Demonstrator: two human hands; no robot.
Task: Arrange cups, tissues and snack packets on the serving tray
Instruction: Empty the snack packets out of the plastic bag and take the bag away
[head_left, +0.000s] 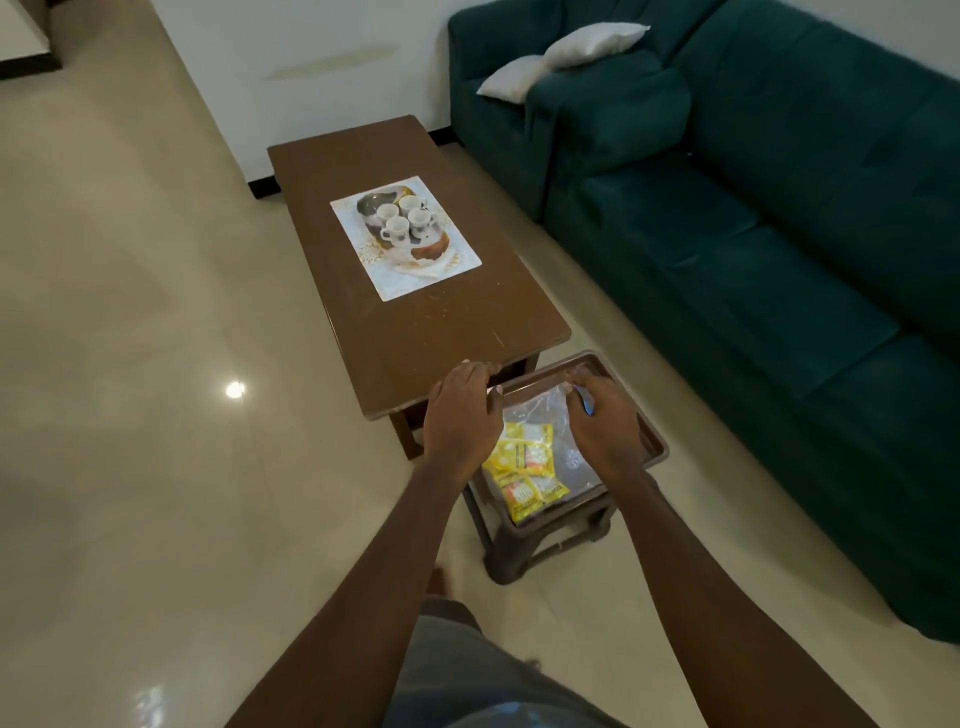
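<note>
The serving tray (655, 441) is brown and sits on top of a small brown stool (498, 561), close in front of the person. Inside the tray lie a few yellow snack packets (524, 467), all bunched on the near side. A clear plastic bag (545, 410) lies in the tray too, just past the packets and touching them.

Both arms reach out over the tray. The left hand (462, 415) is above the tray's left edge, and its fingers (478, 371) are straight and close together, with the tips at the corner of the long brown surface (415, 322). The right hand (605, 426) is over the right part of the tray. Its fingers (579, 387) are bent down and pinch the far end of the clear bag.

The stool stands right beside the near end of the brown surface. In the middle of that surface lies a white mat (441, 270) with pictures on it. Four white cups (397, 231) stand together on the far part of the mat.

To the right is a dark green sofa (779, 234). Two pale cushions (592, 44) rest at its far end. The floor (130, 364) is shiny and cream.
</note>
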